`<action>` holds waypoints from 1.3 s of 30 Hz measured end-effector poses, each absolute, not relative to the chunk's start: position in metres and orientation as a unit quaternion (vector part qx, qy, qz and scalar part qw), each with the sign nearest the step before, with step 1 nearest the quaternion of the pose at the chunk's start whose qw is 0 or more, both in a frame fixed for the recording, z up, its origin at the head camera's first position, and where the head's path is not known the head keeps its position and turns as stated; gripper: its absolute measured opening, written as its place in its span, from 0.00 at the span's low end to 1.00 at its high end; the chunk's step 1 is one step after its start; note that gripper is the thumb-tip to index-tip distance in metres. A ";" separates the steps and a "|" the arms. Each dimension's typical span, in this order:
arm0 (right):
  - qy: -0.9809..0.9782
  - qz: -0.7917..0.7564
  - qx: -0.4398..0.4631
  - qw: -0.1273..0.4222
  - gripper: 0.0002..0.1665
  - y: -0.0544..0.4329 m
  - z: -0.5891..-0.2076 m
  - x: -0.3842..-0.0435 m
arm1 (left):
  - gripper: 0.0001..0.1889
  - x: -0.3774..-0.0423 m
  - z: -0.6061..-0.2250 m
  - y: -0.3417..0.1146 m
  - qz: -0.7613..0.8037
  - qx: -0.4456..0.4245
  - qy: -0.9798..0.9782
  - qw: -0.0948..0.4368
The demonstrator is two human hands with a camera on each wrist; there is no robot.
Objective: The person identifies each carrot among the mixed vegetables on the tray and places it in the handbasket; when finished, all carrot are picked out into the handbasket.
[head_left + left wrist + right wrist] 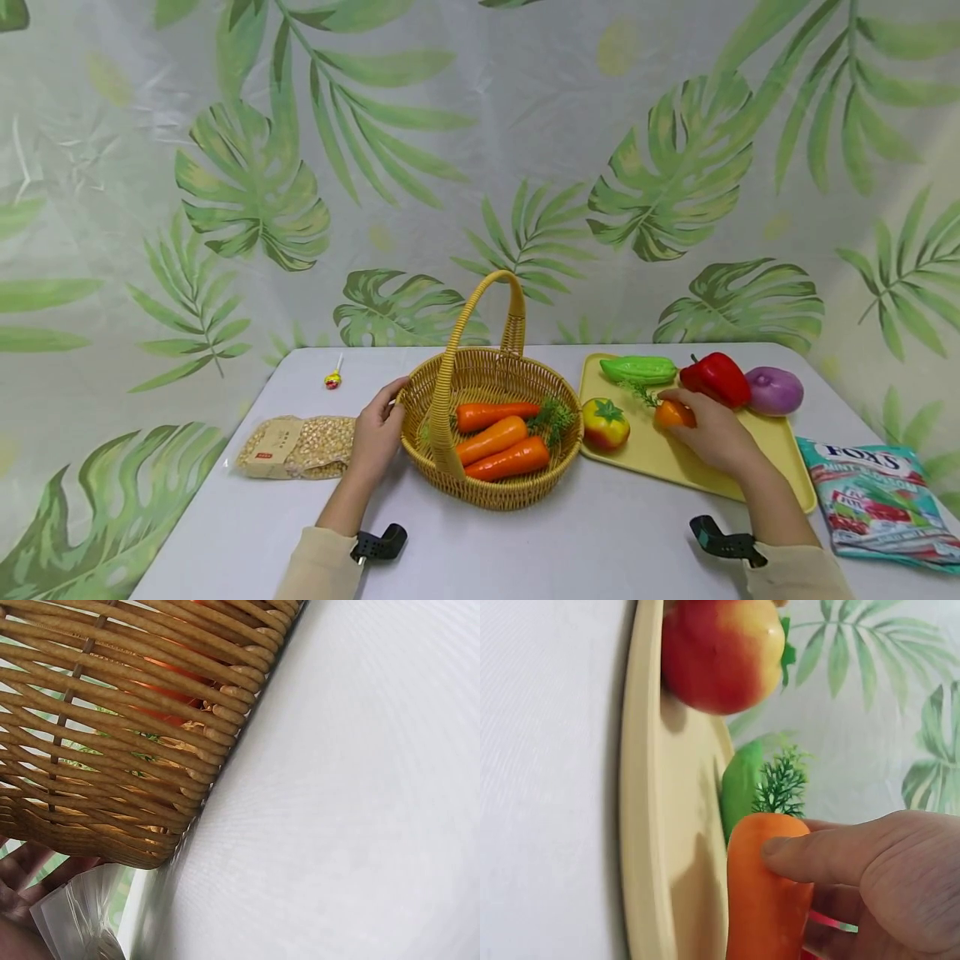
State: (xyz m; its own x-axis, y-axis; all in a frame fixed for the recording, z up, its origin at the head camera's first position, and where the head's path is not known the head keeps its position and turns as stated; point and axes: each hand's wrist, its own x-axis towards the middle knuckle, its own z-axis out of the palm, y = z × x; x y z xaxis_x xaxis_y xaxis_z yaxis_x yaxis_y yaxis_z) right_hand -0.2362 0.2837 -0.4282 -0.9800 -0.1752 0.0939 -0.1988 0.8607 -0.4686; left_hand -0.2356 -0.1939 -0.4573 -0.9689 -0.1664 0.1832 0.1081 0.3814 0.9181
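In the head view my right hand [711,429] pinches an orange carrot [674,414] over the yellow tray [797,454]. The right wrist view shows the thumb across the carrot [769,885], just below its green leafy top. My left hand [378,433] holds the left rim of a wicker basket [491,496] with a tall handle. Three orange carrots [492,440] lie inside the basket. From the left wrist, the woven side of the basket [127,712] partly hides the fingers. A red-yellow tomato-like vegetable [606,423] sits at the tray's left edge.
A green bumpy gourd [637,369], a red bell pepper [716,379] and a purple eggplant-like vegetable [775,392] lie along the tray's back. Beside the tray is a FOX'S candy bag [877,500]. At left are a bag of pale kernels [300,447] and a lollipop [333,380].
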 end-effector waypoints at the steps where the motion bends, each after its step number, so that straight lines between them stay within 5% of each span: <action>1: -0.964 0.246 0.098 0.026 0.29 0.282 -0.427 -0.236 | 0.23 -0.236 -0.457 -0.194 -0.556 0.018 -0.822 0.124; 26: -0.951 0.205 0.211 0.091 0.28 0.203 -0.368 -0.230 | 0.23 -0.236 -0.458 -0.195 -0.557 0.019 -0.822 0.117; 39: -0.920 0.190 0.321 0.122 0.29 0.153 -0.371 -0.227 | 0.23 -0.236 -0.458 -0.195 -0.556 0.015 -0.823 0.117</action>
State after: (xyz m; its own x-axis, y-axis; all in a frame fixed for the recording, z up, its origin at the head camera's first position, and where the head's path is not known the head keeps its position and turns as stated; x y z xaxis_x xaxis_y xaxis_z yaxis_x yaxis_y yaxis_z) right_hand -0.2268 0.1526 -0.3707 -0.7639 -0.5446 0.3463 -0.6373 0.7214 -0.2711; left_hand -0.2356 -0.1951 -0.4578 -0.9723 -0.1541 0.1760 0.1060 0.3804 0.9187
